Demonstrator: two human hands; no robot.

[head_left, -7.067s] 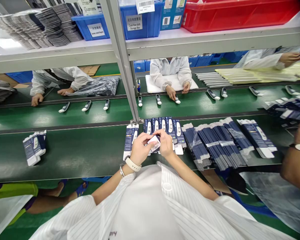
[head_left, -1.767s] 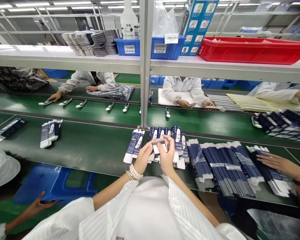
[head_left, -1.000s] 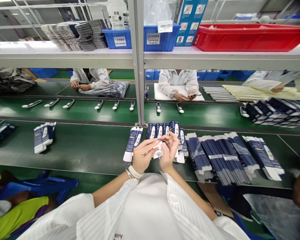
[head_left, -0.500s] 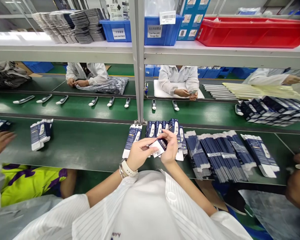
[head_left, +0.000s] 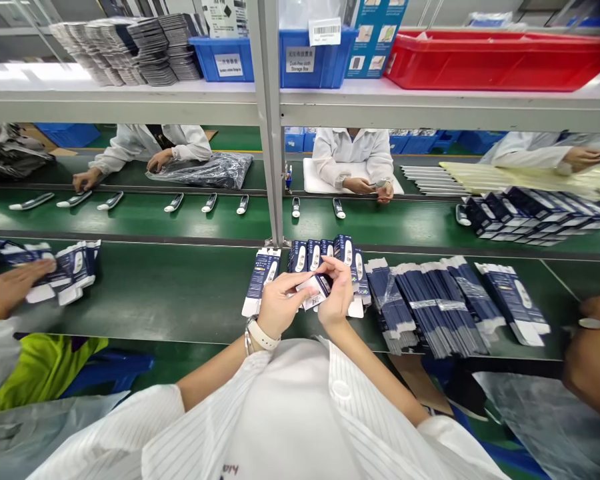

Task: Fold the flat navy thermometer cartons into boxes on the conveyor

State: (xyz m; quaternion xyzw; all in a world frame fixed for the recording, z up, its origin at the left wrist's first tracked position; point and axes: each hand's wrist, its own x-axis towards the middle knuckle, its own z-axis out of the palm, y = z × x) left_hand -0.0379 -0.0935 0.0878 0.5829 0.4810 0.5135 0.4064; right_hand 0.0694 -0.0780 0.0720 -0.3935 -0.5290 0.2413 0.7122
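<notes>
Between my two hands is a small dark blue and white carton (head_left: 316,291), its white end turned up towards me. My left hand (head_left: 281,301) grips it from the left, thumb and fingers on the white end. From the other side my right hand (head_left: 337,293) curls its fingers round the carton's dark part. Just beyond them stand several formed blue cartons (head_left: 314,252) with a white device printed on them. Left of these lie flat blue cartons (head_left: 261,279). Bundles of flat cartons (head_left: 437,307) in clear wrap lie to my right.
Devices (head_left: 209,203) lie along the green belt (head_left: 195,223) beyond a metal post (head_left: 269,133). A co-worker's hand (head_left: 17,287) handles cartons at the left; another's arm (head_left: 597,333) is at the right. Finished-looking boxes (head_left: 530,213) are stacked far right. A shelf (head_left: 130,110) crosses above.
My hands keep their hold on the carton, with little movement. The co-worker at left has brought more cartons beside the flat ones. A worker opposite now reaches a hand to a device on the belt.
</notes>
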